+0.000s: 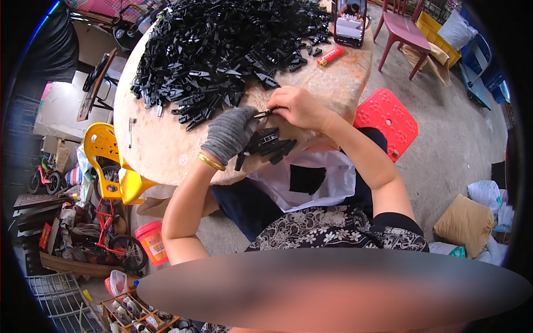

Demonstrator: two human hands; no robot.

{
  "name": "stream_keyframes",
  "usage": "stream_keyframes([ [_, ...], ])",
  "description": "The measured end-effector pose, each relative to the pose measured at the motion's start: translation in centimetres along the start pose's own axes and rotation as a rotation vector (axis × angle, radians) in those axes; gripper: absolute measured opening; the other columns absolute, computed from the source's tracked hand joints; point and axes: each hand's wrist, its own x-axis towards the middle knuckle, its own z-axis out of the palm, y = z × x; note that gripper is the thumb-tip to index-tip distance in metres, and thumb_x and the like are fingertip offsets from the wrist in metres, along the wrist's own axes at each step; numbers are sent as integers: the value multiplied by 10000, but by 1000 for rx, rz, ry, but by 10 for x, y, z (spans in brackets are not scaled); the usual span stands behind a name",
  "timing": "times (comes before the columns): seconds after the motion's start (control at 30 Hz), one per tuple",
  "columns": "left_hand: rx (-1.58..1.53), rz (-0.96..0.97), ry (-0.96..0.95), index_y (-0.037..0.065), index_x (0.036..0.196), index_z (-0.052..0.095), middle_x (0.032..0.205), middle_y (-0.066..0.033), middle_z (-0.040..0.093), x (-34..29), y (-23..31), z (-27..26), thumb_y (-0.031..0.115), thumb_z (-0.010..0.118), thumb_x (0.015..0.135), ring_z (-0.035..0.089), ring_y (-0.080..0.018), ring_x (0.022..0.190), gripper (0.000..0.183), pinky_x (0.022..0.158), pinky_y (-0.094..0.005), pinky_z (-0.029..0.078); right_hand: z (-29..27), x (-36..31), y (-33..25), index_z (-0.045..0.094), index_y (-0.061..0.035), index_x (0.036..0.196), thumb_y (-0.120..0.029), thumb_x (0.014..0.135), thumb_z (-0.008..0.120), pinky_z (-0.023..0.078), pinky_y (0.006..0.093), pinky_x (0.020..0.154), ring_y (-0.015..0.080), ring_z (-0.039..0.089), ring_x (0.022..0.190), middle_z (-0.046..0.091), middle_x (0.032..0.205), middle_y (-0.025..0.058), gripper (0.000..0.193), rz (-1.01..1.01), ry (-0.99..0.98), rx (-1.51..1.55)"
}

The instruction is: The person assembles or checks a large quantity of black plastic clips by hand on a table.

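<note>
My left hand, in a grey knitted glove with a gold bangle at the wrist, is closed around one end of a small black plastic piece. The bare fingertips of my right hand pinch that piece's other end. Its exact kind is too small to tell. Just below my hands, several long black plastic pieces lie at the near table edge. Beyond them, a large heap of similar black pieces covers the far part of the round table. A white bag lies open across my lap.
A phone stands upright at the table's far right, near a red lighter. A pen lies at left. Around the table are a red stool, a yellow chair, a maroon chair and a red bucket.
</note>
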Motion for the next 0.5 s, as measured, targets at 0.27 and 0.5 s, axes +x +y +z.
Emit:
stream_keyframes([
  [0.27, 163, -49, -149, 78, 915, 646, 764, -150, 634, 13, 11, -16, 250, 583, 823, 615, -336, 718, 206, 632, -425, 483, -1, 0, -8, 632, -30, 823, -89, 737, 646, 476, 360, 743, 289, 585, 829, 610, 830, 107, 105, 76, 80, -132],
  [0.5, 319, -22, -297, 48, 853, 649, 750, -167, 641, 41, 24, -15, 230, 588, 802, 635, -326, 737, 199, 661, -419, 502, 8, 1, -14, 606, -68, 789, -151, 724, 609, 477, 366, 704, 266, 570, 799, 559, 799, 82, 106, -52, 53, -235],
])
